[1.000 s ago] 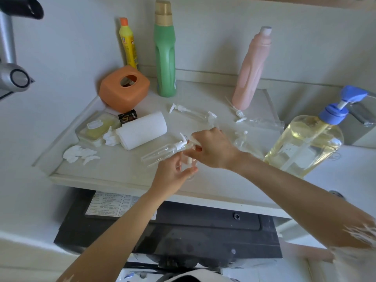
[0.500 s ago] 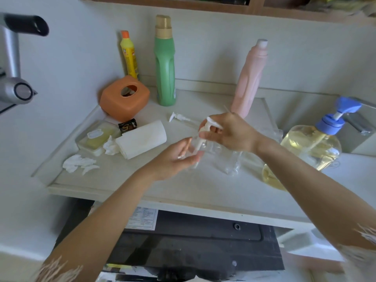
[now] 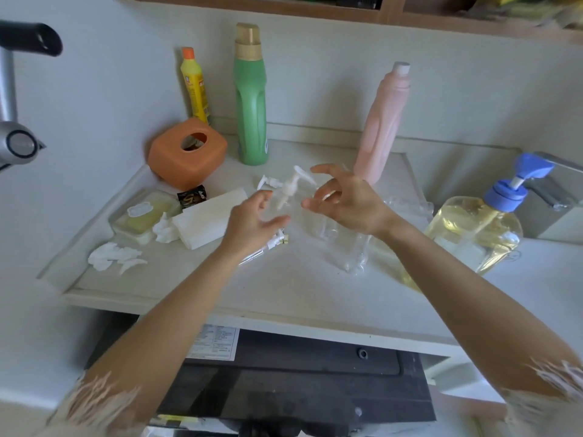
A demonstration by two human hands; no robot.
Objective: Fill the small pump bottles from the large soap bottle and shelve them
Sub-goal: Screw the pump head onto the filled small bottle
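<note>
A small clear pump bottle with a white pump head stands upright between my two hands at the middle of the white counter. My left hand is just left of it with spread fingers, and my right hand is just right of it with fingers straight and apart. Neither hand plainly grips it. A second small bottle lies partly hidden under my left hand. A third pump lies behind. The large yellow soap bottle with a blue pump is at the right.
Clear plastic packaging lies under my right wrist. Tall green, pink and yellow bottles line the back wall. An orange tissue holder, paper roll and soap dish sit left. A wooden shelf runs overhead.
My right hand has let go of the pump head and opened its fingers. The small bottle now stands upright between both hands. The view has tilted up slightly.
</note>
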